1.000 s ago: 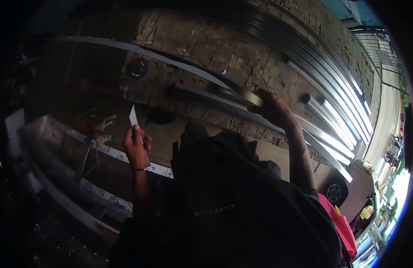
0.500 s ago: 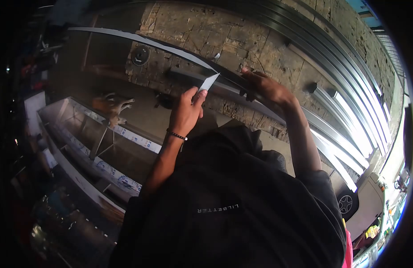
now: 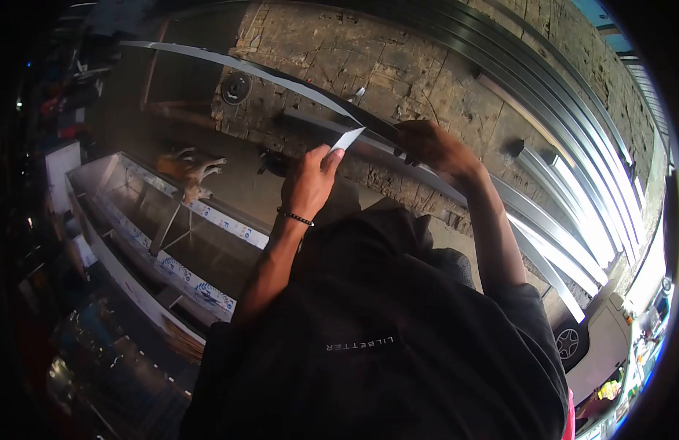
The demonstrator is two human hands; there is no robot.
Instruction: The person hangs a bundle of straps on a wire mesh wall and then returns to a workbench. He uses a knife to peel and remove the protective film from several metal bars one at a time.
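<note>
My left hand (image 3: 310,182), with a beaded bracelet at the wrist, pinches the end of a pale strip of film (image 3: 348,138) between thumb and fingers. The strip bends sharply at its tip and continues up and left along a long dark metal bar (image 3: 376,126). My right hand (image 3: 436,150) grips this bar just right of the bend, its fingers curled over it; part of the bar is hidden under the palm. Below the bar another grey metal length (image 3: 332,132) lies along the worn wooden bench.
Several long shiny metal profiles (image 3: 530,81) lie across the bench (image 3: 317,44). A round dark disc (image 3: 236,88) rests near its left end. A metal frame (image 3: 134,242) stands lower left, with a brown and white animal (image 3: 191,170) beside it. A vehicle (image 3: 596,341) is at lower right.
The view has shifted slightly. My left hand still pinches the film, and its folded tip sits slightly lower. My right hand stays on the bar, its fingers now more curled in.
</note>
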